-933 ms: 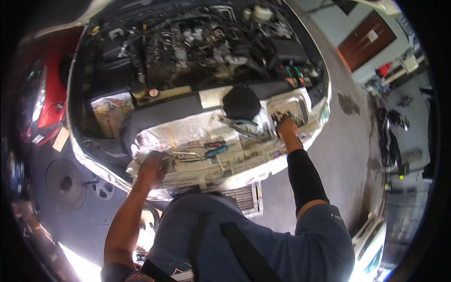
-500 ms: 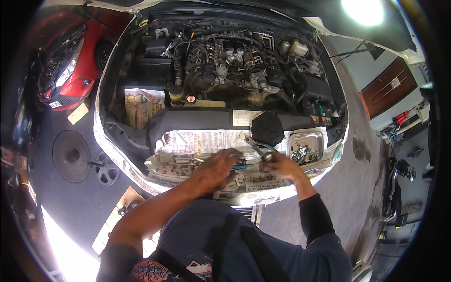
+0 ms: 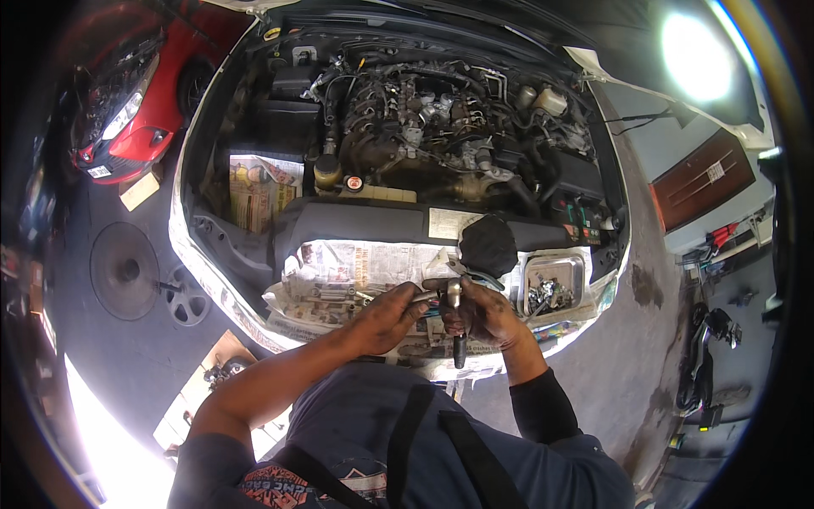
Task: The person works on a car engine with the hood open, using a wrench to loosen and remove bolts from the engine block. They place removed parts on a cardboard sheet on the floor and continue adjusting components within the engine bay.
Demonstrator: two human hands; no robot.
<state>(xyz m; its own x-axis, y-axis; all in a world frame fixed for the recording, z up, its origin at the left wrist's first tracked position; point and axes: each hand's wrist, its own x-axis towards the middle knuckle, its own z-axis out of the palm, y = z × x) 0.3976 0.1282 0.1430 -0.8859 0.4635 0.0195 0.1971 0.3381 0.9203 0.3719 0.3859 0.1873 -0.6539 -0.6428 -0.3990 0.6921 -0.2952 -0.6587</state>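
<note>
In my right hand is a ratchet, its shiny head up and its dark handle pointing down toward me. My left hand grips a short metal bar, which looks like a socket extension; its end meets or nearly meets the ratchet head, and I cannot tell if they are joined. Both hands are over the newspaper spread on the car's front. Just beyond the right hand sits a black cloth-like bundle. Several sockets and tools lie on the paper by the left hand, partly hidden.
A metal tray of loose bolts and small parts stands right of my hands. Ahead is the open engine bay. A red car stands at the left, near a round fan and cardboard with parts on the floor.
The right hand has lifted the ratchet from beside the black bundle and turned it handle-down. My left hand has come up from the tools with the metal bar, and the hands are closer together.
</note>
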